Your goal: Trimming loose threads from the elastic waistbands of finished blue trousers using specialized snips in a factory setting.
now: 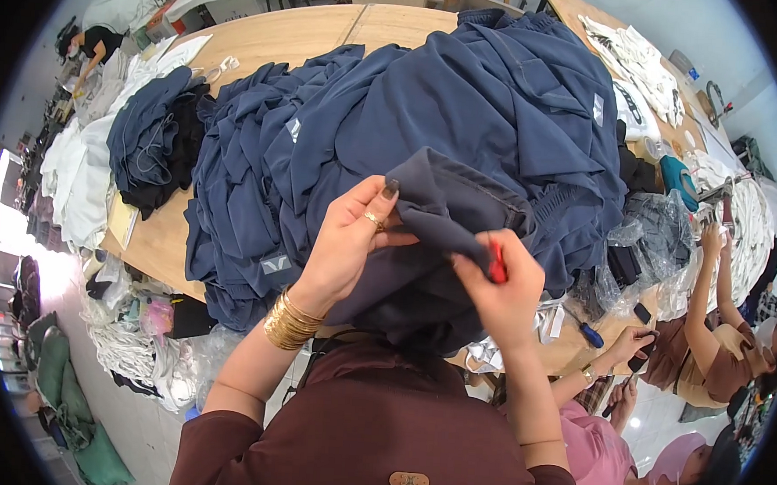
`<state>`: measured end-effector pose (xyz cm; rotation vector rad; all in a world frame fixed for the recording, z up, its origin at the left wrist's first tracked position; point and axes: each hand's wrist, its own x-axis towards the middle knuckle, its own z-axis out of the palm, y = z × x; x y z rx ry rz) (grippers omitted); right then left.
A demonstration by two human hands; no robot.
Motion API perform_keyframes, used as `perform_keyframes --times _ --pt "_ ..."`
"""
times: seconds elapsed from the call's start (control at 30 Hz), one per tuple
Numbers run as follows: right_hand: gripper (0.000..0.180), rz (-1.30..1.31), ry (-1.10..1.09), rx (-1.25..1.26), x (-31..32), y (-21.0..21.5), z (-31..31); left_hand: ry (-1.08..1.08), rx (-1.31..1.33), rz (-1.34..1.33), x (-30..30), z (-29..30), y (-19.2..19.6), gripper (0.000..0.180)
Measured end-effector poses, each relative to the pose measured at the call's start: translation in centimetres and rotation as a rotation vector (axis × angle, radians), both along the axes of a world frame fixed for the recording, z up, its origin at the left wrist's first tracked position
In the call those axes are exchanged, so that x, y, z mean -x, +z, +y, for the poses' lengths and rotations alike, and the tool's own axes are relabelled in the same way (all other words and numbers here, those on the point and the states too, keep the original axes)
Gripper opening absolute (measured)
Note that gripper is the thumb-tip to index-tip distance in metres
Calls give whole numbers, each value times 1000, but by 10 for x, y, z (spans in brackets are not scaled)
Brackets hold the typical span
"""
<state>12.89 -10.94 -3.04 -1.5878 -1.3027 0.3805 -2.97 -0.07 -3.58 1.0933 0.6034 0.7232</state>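
Observation:
A dark navy garment (448,189) is raised in front of me, with a stitched hem along its folded edge. My left hand (343,240), gold bangles at the wrist, pinches the edge of this cloth between thumb and fingers. On the other side, my right hand (507,293) is closed on the same folded edge. A small red tool (496,263) pokes out of that right hand; its working end is hidden. The garment's lower part hangs down close to my body. Behind it spreads a big heap of navy garments (414,94), some bearing pale patches.
The heap lies on a wooden table (316,32). Black and navy clothes (152,133) and white cloth (80,169) sit left. At right are plastic bags (661,230), a blue-handled screwdriver (589,333) and co-workers, one in pink (597,451), close to my right elbow.

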Motion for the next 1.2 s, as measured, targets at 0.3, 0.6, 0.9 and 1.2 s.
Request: perform_keyframes --times 0.3,0.6,0.9,1.2 --pt "31 -510 584 -2 15 -12 -11 -248 861 -804 2 11 -53 40" --pt "41 222 88 148 22 -4 -8 -101 587 -591 -8 -1 -35 37" --pt "22 840 -250 -332 -63 54 -11 -48 -1069 522 3 -24 -24 76" --pt "18 440 -433 -951 -247 181 32 -434 -541 435 30 42 44 13"
